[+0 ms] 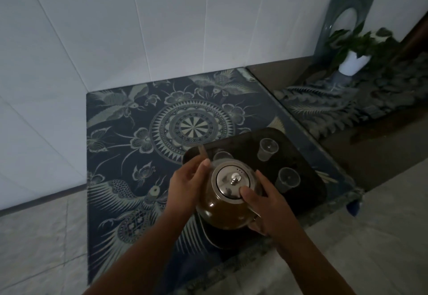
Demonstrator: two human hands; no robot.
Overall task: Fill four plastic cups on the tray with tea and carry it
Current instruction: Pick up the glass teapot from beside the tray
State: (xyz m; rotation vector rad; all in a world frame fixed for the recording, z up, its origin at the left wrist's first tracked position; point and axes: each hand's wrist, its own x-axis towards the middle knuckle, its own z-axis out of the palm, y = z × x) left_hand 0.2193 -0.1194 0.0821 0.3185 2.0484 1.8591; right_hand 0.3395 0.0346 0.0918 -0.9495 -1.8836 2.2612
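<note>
While two hands (187, 184) (269, 209) hold one teapot (225, 212), three cups (267, 149) (287, 180) (222, 155) show.

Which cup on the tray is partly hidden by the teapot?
The left cup, just beyond the teapot; the far right cup and the near right cup show fully.
</note>
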